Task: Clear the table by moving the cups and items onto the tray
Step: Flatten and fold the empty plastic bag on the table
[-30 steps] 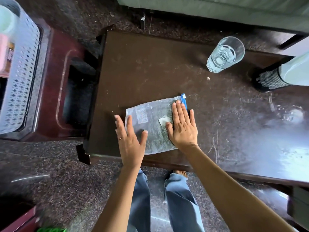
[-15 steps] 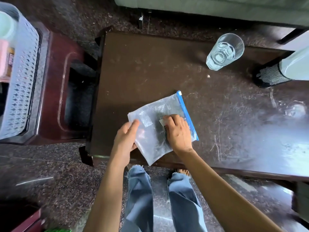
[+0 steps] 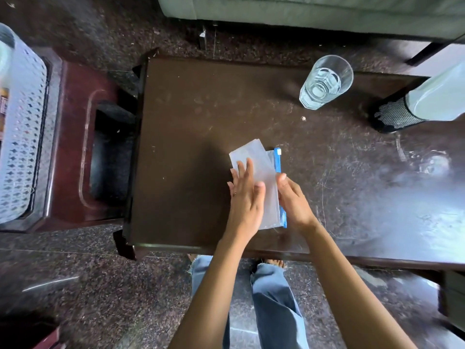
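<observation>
1. A clear zip bag (image 3: 261, 170) with a blue seal strip lay folded over on the dark wooden table (image 3: 191, 137), near its front edge.
2. The left hand (image 3: 245, 197) lay flat and open on the folded bag, fingers spread and pressing it down; a ring showed on one finger.
3. The right hand (image 3: 293, 200) pinched the bag's right edge beside the blue strip, its fingers curled against the plastic.
4. A clear drinking glass (image 3: 324, 81) stood upright far back on the table, well apart from the bag.
5. A dark mesh-based object (image 3: 392, 115) stood to the glass's right.
6. A white perforated basket (image 3: 22, 137) sat on a reddish side stand (image 3: 73, 137) left of the table.
</observation>
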